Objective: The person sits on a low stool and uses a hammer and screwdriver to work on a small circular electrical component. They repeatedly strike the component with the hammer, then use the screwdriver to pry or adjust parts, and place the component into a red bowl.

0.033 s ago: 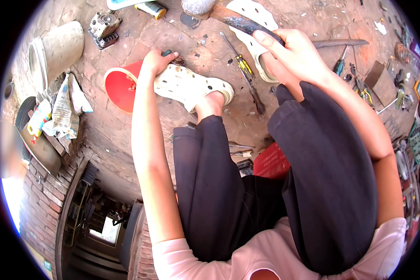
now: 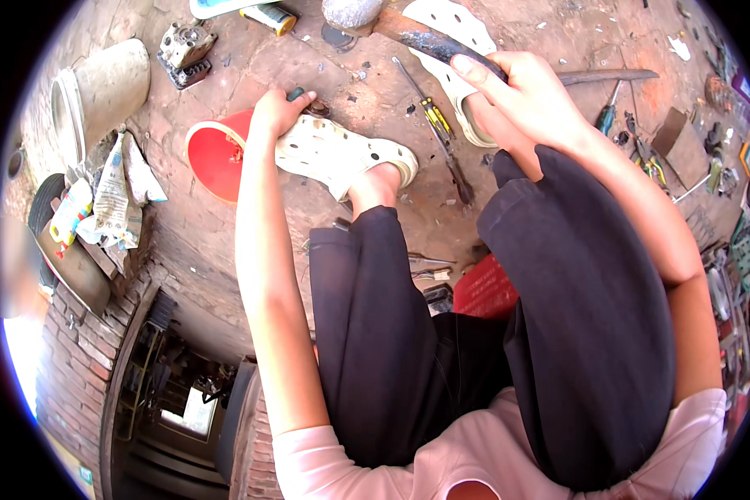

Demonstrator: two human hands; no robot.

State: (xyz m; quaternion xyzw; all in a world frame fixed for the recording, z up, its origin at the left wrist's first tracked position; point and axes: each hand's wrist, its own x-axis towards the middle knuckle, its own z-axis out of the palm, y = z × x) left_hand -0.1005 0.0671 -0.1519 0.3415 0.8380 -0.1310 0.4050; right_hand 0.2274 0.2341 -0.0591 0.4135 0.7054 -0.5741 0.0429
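Note:
My right hand [image 2: 517, 87] is closed around a dark, worn handle [image 2: 429, 42], thumb along it; a rounded grey lump [image 2: 350, 10] is at its far end, possibly a head. My left hand [image 2: 277, 110] grips a small green-handled tool [image 2: 296, 94] beside a rusty metal piece [image 2: 318, 108], just above my left white clog [image 2: 329, 154]. A red bucket [image 2: 208, 158] lies on its side beside that hand. Between my feet are a yellow-black screwdriver [image 2: 432, 112] and a dark metal tool [image 2: 458, 179]. My right clog [image 2: 471, 125] is partly behind the handle.
Around me lie a pale bucket [image 2: 104, 92], greasy metal castings [image 2: 183, 54], torn sacks [image 2: 117, 200], pliers [image 2: 646, 158], a long bar [image 2: 608, 77] and a red object [image 2: 483, 287] under my legs. Scattered parts line the right; a brick edge [image 2: 71, 358] borders a dark opening.

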